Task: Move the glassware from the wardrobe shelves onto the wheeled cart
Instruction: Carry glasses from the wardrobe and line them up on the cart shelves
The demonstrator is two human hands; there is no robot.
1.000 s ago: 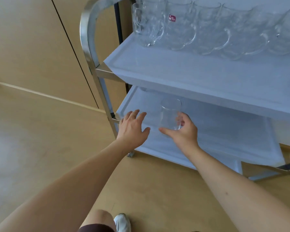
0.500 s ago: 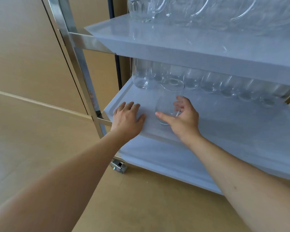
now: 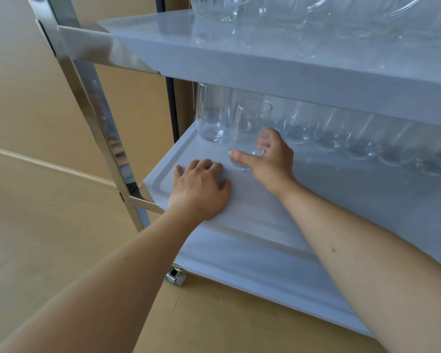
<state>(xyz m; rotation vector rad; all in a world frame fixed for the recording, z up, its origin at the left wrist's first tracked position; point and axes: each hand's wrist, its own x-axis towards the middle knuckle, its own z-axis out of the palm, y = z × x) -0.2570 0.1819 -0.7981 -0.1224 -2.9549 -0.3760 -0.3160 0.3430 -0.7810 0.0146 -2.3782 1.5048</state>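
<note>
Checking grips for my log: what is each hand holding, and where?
Right hand grips a glass round its lower body. Left hand holds nothing, resting flat on the tray.

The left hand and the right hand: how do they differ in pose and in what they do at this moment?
The left hand lies flat, palm down, on the middle shelf and holds nothing; the right hand grips a glass, thumb on one side and fingers on the other. The left hand rests near the shelf's front corner; the right hand reaches farther in, toward the row of glasses. Both are bare and over the same shelf.
</note>
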